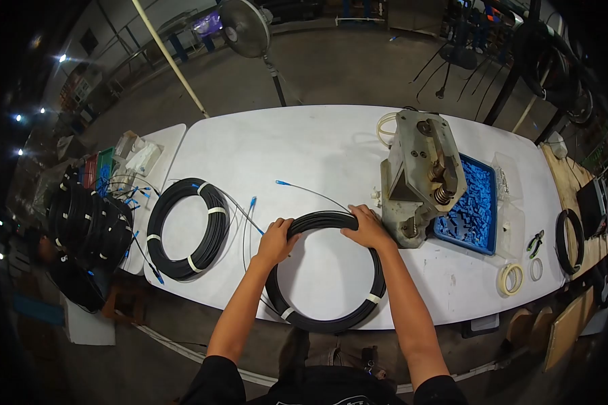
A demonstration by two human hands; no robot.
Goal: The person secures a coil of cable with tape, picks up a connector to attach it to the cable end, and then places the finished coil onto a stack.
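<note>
Black cable coil (331,297) lies at frame center-bottom on white table (304,148). Left hand (275,241) & right hand (368,228) clamp its upper arc, fingers curled over it; 2nd coil (188,229) lies apart, center-left.

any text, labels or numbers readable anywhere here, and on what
None can be read.
The press machine shows no legible plate or marking.
The blue tray, the tape rolls and the cable coil under the left hand and right hand carry no visible text.
</note>
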